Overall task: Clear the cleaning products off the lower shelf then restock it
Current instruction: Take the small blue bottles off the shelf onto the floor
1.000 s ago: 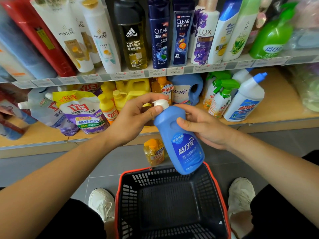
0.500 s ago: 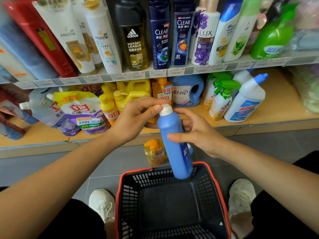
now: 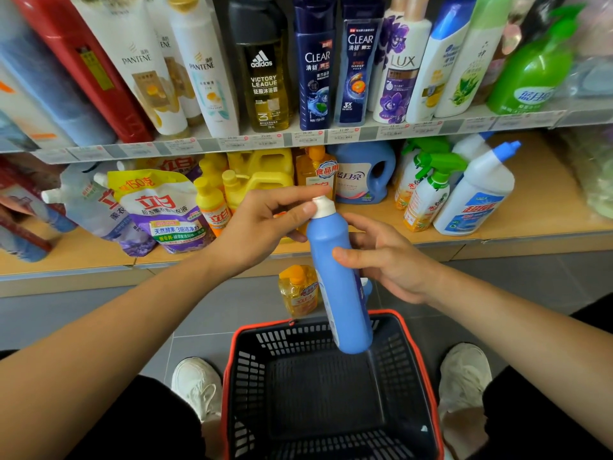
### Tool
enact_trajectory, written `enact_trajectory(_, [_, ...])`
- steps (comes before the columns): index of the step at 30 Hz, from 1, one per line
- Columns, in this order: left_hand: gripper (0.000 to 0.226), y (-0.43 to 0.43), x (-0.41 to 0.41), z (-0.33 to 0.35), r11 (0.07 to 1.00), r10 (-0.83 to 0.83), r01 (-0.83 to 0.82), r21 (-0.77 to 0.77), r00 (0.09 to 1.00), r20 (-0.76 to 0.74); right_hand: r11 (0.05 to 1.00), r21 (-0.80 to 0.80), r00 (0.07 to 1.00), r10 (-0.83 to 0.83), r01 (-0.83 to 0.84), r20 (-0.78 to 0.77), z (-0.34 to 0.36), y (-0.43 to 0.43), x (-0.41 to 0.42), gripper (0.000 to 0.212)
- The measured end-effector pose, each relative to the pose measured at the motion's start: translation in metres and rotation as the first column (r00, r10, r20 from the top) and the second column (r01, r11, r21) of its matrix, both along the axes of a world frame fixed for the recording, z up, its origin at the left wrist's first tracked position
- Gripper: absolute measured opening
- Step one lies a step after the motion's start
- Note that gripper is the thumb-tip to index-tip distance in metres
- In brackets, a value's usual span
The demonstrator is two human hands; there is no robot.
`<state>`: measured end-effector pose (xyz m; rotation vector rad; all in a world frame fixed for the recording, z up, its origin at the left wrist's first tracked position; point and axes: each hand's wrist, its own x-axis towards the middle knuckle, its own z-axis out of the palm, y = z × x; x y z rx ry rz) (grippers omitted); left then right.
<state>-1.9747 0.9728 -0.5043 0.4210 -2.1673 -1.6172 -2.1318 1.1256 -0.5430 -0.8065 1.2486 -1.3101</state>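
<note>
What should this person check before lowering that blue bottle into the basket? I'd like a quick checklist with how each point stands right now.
1. Grip: left hand pinches the white cap, right hand holds the blue bottle by its body: ok.
2. Cap screwed tight: cannot tell.
3. Aim: the bottle's base hangs over the basket, near its far wall: ok.
4. Landing spot: the basket floor below shows bare mesh: ok.
5. Yellow bottle on the floor stands outside the basket, beyond its far wall: ok.
</note>
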Motion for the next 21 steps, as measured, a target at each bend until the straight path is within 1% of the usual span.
enact_trajectory(3, [0.05,0.004,0.0,-0.002,0.999,-0.002,0.003,0.04,1.0,-0.019,0.999,0.006,0.999,-0.044,0.044,0.001,-0.001,-0.002,0.0,0.069])
enact_trajectory(4, [0.054,0.006,0.0,-0.003,0.998,-0.008,0.01,0.059,1.0,-0.018,0.998,0.006,0.998,-0.063,0.063,-0.012,0.0,-0.003,-0.001,0.067])
enact_trajectory(7, [0.072,0.015,0.004,-0.011,0.998,-0.05,0.046,0.053,0.996,0.072,0.987,0.002,0.987,-0.158,0.159,-0.035,0.002,-0.004,-0.002,0.06])
enact_trajectory(9, [0.088,0.022,0.006,-0.022,0.996,-0.076,0.068,0.064,0.989,0.127,0.969,0.002,0.967,-0.247,0.248,-0.064,0.004,-0.004,-0.003,0.058])
enact_trajectory(10, [0.092,0.026,0.006,-0.027,0.995,-0.086,0.076,0.072,0.986,0.146,0.954,0.001,0.951,-0.298,0.299,-0.082,0.005,-0.004,-0.004,0.058])
enact_trajectory(12, [0.09,0.032,0.007,-0.039,0.995,-0.092,0.082,0.055,0.972,0.215,0.915,-0.006,0.909,-0.402,0.404,-0.11,0.006,-0.004,-0.004,0.056])
enact_trajectory(14, [0.086,0.039,0.008,-0.051,0.997,-0.078,0.081,0.004,0.943,0.323,0.866,-0.017,0.857,-0.497,0.499,-0.137,0.007,-0.004,-0.004,0.053])
enact_trajectory(16, [0.088,0.046,0.008,-0.06,0.998,-0.028,0.047,-0.04,0.924,0.38,0.834,-0.022,0.822,-0.548,0.552,-0.154,0.008,-0.005,-0.005,0.053])
enact_trajectory(18, [0.081,0.048,0.004,-0.064,0.999,0.037,-0.029,-0.028,0.933,0.358,0.825,-0.018,0.812,-0.559,0.564,-0.166,0.008,-0.006,-0.006,0.053])
enact_trajectory(21, [0.072,0.045,0.001,-0.063,0.993,0.105,-0.116,0.022,0.952,0.287,0.823,-0.006,0.809,-0.56,0.568,-0.177,0.007,-0.007,-0.013,0.049])
